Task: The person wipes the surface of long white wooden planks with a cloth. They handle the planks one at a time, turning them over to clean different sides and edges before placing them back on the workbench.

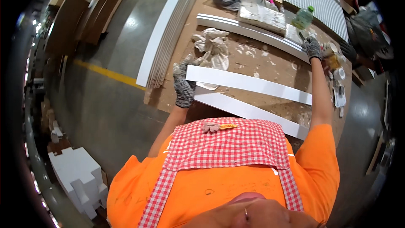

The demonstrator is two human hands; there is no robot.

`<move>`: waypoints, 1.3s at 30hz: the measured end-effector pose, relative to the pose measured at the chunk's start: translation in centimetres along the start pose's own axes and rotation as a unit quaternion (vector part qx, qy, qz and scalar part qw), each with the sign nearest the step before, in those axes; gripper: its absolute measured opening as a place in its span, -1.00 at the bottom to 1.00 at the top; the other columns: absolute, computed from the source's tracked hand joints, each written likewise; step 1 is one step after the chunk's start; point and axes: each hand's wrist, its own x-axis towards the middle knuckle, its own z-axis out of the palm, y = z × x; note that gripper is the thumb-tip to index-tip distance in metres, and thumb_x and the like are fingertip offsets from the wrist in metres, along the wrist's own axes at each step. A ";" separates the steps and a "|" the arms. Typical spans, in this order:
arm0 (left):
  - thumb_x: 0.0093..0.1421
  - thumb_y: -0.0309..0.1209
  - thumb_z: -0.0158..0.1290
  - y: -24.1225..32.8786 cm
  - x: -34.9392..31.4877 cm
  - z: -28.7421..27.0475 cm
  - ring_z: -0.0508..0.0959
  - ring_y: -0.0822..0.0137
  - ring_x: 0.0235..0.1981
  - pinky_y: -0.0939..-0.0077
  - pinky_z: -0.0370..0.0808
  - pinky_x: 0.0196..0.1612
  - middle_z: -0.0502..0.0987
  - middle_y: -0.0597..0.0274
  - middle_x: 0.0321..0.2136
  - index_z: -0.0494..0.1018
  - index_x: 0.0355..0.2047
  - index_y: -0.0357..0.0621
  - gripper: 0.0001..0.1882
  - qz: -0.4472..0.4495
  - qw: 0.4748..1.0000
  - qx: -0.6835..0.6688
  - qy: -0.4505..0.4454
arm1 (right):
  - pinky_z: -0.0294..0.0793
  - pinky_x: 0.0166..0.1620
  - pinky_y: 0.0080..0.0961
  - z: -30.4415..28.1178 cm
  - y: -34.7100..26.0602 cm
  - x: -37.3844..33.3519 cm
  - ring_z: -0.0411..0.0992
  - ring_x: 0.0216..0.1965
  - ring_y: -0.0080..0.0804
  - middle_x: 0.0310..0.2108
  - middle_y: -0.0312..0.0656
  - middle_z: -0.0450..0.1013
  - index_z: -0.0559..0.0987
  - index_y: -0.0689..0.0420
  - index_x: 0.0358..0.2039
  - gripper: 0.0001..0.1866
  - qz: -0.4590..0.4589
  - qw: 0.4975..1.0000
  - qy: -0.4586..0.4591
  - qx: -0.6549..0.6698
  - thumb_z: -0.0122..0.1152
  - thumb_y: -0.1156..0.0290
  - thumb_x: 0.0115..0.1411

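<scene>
Left hand: the left hand (184, 85), in a grey knit glove, grips the left end of the upper white strip (249, 84), fingers curled over its end edge.
Right hand: the right hand (313, 47), also in a grey glove, reaches far across the bench (278, 65) with the arm stretched out; it is closed around a small dark tool, though what tool is too small to tell.
Upper white strip: lies flat across the middle of the bench, running from the left hand toward the right side.
Lower white strip (253, 112): lies just beside the upper one, nearer the person, its right end near the bench edge.
Far strip (253, 31): a longer white moulding lies beyond, well apart from the held one.
Rag (213, 47): a crumpled pale cloth sits on the bench just beyond the left hand.
Bottle (303, 17): a green-capped plastic bottle stands near the right hand.
Stack (168, 29): long white boards lie stacked along the left edge of the bench.
Bench surface: brown board, spotted with white smears.
Apron (228, 143): red-and-white checked, worn over an orange shirt.
</scene>
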 end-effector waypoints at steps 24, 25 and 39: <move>0.34 -0.22 -0.18 0.3 -1.1 1.1 0.47 0.17 0.00 0.31 0.36 0.10 0.44 -0.11 -0.02 0.23 0.13 -0.35 -0.51 0.096 0.971 0.200 -0.094 | 0.45 -0.08 -0.18 16.3 -36.7 -10.0 0.44 -0.10 -0.02 -0.10 -0.01 0.45 0.47 0.02 -0.07 -0.64 -0.390 0.899 -0.198 -0.001 0.11 0.34 0.08; 0.34 -0.23 -0.17 0.4 -1.3 1.3 0.49 0.15 -0.02 0.31 0.39 0.08 0.44 -0.13 -0.04 0.21 0.15 -0.35 -0.50 0.087 0.975 0.186 -0.079 | 0.45 -0.10 -0.18 15.0 -37.4 -9.8 0.44 -0.11 -0.02 -0.09 -0.01 0.44 0.50 0.03 -0.10 -0.68 -0.397 0.891 -0.219 -0.020 0.09 0.32 0.09; 0.31 -0.24 -0.19 -2.7 1.1 -5.1 0.45 0.11 -0.07 0.21 0.43 0.02 0.42 0.02 -0.08 0.24 0.10 -0.28 -0.56 0.073 0.992 0.096 -0.023 | 0.34 -0.03 -0.25 -0.7 -42.7 -23.4 0.35 -0.17 -0.10 -0.25 -0.01 0.39 0.50 0.17 -0.18 -0.59 -0.430 0.884 0.041 0.178 0.19 0.17 0.02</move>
